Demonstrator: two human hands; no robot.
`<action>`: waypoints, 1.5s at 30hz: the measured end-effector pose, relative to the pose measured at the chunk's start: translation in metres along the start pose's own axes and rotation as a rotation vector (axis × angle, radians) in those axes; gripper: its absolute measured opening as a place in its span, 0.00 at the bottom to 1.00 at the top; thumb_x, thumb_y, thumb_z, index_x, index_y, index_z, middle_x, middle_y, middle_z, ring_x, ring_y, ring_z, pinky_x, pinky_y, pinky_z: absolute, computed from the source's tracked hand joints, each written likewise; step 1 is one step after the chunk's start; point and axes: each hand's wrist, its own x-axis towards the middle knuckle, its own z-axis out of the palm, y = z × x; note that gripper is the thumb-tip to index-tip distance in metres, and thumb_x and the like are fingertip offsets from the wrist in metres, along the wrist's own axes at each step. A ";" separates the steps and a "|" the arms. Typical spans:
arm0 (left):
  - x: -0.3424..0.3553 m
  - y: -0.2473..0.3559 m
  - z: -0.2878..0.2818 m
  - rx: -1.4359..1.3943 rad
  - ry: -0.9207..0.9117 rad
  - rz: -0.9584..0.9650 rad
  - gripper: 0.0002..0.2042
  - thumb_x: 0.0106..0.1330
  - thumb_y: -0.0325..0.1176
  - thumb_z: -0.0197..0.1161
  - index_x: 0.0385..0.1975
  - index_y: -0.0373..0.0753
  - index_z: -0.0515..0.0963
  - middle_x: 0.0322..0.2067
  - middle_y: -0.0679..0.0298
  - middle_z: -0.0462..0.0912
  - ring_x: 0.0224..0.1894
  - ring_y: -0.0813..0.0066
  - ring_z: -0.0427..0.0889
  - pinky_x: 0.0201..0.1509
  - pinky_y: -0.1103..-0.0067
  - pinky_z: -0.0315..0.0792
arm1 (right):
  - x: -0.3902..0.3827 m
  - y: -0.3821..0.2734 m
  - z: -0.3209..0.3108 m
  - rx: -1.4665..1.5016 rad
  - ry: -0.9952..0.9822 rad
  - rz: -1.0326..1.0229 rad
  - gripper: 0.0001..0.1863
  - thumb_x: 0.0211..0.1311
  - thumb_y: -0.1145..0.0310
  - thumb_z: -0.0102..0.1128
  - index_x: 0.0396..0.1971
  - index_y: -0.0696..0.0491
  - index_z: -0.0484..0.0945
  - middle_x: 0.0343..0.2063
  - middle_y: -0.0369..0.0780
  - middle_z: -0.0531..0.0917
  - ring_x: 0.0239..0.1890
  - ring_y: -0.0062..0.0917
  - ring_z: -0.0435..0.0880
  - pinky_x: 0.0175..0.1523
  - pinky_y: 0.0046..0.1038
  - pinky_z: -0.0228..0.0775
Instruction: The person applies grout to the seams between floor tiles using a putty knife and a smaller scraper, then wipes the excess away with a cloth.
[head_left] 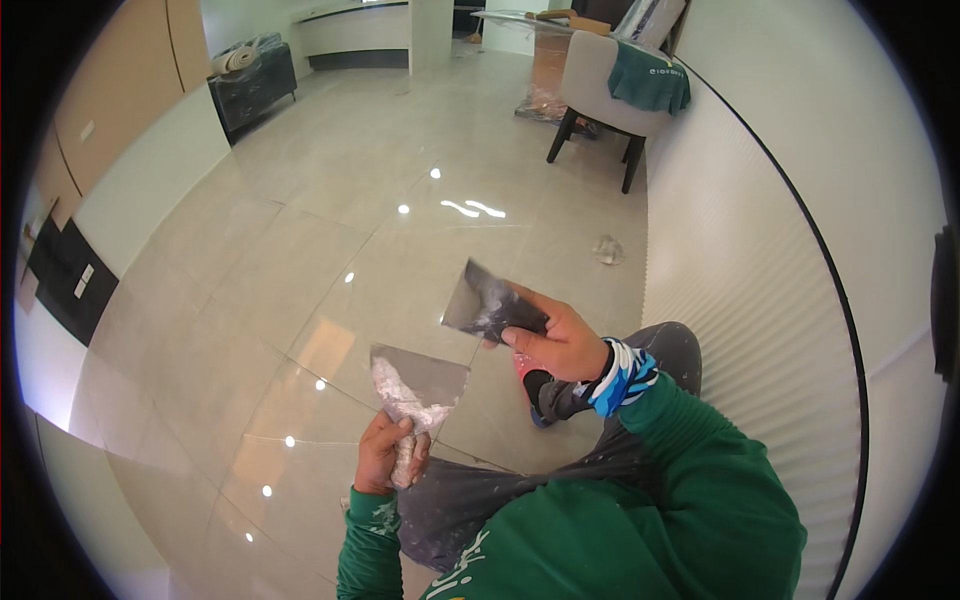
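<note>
White-smeared scraper (420,388) is gripped in left hand (380,455), dark scraper (488,305) in right hand (570,345).

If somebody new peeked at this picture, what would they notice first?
Probably the white-smeared scraper in the left hand and the darker scraper in the right hand, near the middle. Next, maybe the green shirt at the bottom, with a blue-and-white band around the right wrist. Farther off, at the upper right, a green cloth hangs on a pale chair.
</note>
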 end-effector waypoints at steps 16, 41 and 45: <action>-0.004 -0.014 0.046 1.181 0.232 0.663 0.15 0.68 0.22 0.58 0.54 0.31 0.73 0.26 0.58 0.79 0.22 0.68 0.79 0.25 0.72 0.71 | -0.042 0.044 0.002 0.585 0.122 0.523 0.27 0.62 0.82 0.53 0.63 0.55 0.71 0.47 0.47 0.84 0.49 0.42 0.85 0.53 0.41 0.78; 0.020 0.022 0.031 0.158 -0.077 0.000 0.15 0.74 0.33 0.53 0.53 0.30 0.67 0.18 0.53 0.76 0.09 0.71 0.69 0.12 0.78 0.66 | 0.004 0.030 -0.055 -1.362 -0.313 -0.117 0.34 0.50 0.87 0.54 0.62 0.52 0.75 0.62 0.44 0.75 0.62 0.45 0.75 0.67 0.36 0.66; 0.056 0.035 0.029 0.430 0.086 0.020 0.13 0.76 0.34 0.51 0.52 0.32 0.68 0.23 0.56 0.77 0.15 0.74 0.73 0.18 0.79 0.69 | 0.033 -0.026 -0.035 -1.465 -0.132 -0.387 0.29 0.54 0.80 0.57 0.58 0.46 0.79 0.61 0.39 0.77 0.62 0.39 0.75 0.63 0.37 0.67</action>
